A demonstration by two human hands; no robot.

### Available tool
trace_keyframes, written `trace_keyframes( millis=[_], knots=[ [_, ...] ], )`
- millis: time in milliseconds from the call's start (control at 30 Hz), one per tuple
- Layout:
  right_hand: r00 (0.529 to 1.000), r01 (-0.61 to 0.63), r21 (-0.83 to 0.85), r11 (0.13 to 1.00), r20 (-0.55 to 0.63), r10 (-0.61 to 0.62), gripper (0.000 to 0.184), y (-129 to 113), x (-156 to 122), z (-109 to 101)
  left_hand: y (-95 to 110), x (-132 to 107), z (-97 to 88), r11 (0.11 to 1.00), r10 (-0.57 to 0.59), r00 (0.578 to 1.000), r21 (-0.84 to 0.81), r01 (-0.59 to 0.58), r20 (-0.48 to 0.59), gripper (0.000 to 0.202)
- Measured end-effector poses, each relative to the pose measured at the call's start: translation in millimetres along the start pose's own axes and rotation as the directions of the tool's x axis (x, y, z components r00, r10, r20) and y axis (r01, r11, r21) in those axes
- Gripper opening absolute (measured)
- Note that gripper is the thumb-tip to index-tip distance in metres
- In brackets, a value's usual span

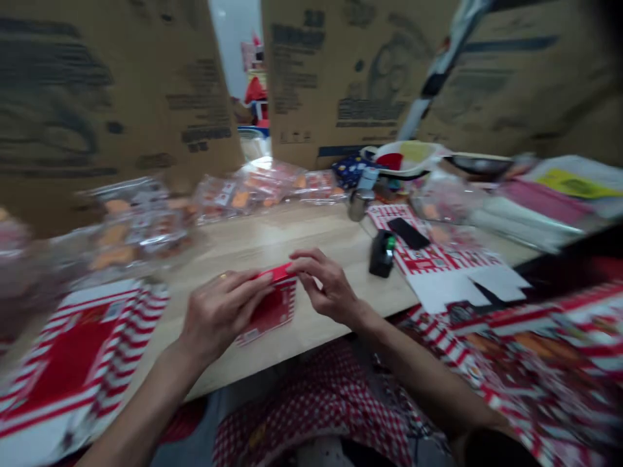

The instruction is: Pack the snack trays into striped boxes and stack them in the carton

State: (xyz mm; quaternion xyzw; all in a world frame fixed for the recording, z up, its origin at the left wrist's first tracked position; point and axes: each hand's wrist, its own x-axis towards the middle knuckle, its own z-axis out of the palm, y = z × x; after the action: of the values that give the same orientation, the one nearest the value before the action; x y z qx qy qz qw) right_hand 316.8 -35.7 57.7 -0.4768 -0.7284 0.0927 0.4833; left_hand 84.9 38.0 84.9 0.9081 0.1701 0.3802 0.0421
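Note:
A small red box (pixel 272 308) with white stripes along its edge stands over the table near its front edge. My left hand (pixel 221 308) is closed around the left side of the box, fingers lying across its top. At the upper right corner, my right hand (pixel 325 282) has its fingertips on the red top edge, with the thumb bent below them. The palm side of the left hand and part of the box are hidden. Motion blurs the picture somewhat.
Clear-wrapped packs (pixel 141 220) line the back of the wooden table (pixel 243 240). Striped cartons (pixel 73 363) lie at left. At right are a black tape dispenser-like object (pixel 382 253), a dark phone (pixel 409 233) and flat striped cardboard (pixel 442 285). Large brown boxes (pixel 341 84) stand behind.

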Motion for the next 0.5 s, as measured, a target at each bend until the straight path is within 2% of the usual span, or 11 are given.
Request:
trace_keyframes(
  millis=[33,67,100,133,200,233,300,367,433,500],
  knots=[
    [0.986,-0.155,-0.032,0.987,-0.059,0.153,0.035,9.1,-5.1,-10.5,2.1,3.4,6.9,1.0,-0.021,0.999,0.005,0.021,-0.045,0.025],
    [0.934,-0.34,-0.073,0.938,-0.141,0.327,0.036,20.6,-11.9,-24.1,3.5,6.7,14.3,0.999,-0.039,0.996,-0.001,0.039,-0.081,0.024],
    [0.839,-0.521,-0.102,0.848,-0.243,0.486,0.037,33.6,-20.3,-39.9,4.5,10.0,21.9,0.998,-0.057,0.993,-0.019,0.055,-0.104,0.022],
    [0.716,-0.672,-0.106,0.733,-0.346,0.606,0.036,47.3,-30.0,-56.8,5.4,13.2,29.4,0.997,-0.069,0.991,-0.04,0.065,-0.114,0.021],
    [0.479,-0.847,-0.043,0.53,-0.493,0.726,0.03,74.4,-50.7,-87.7,7.7,18.8,43.0,0.995,-0.077,0.99,-0.069,0.069,-0.119,0.018],
    [0.401,-0.883,0.003,0.47,-0.517,0.756,0.026,87.0,-60.0,-99.4,9.4,20.7,49.1,0.994,-0.086,0.989,-0.076,0.077,-0.117,0.018],
    [0.295,-0.914,0.107,0.392,-0.488,0.821,0.017,108.7,-73.3,-112.3,13.6,22.2,60.0,0.99,-0.115,0.988,-0.09,0.106,-0.103,0.017],
    [0.218,-0.917,0.226,0.329,-0.407,0.887,0.013,124.1,-79.3,-114.3,19.0,20.0,68.7,0.982,-0.144,0.986,-0.132,0.133,-0.079,0.016],
    [0.18,-0.891,0.343,0.296,-0.333,0.926,0.014,132.5,-81.3,-113.2,24.5,15.0,72.8,0.969,-0.155,0.986,-0.204,0.14,-0.061,0.014],
    [0.176,-0.845,0.45,0.289,-0.276,0.945,0.014,135.0,-83.3,-115.9,28.1,9.0,69.5,0.945,-0.186,0.982,-0.282,0.167,-0.042,0.017]
  ],
)
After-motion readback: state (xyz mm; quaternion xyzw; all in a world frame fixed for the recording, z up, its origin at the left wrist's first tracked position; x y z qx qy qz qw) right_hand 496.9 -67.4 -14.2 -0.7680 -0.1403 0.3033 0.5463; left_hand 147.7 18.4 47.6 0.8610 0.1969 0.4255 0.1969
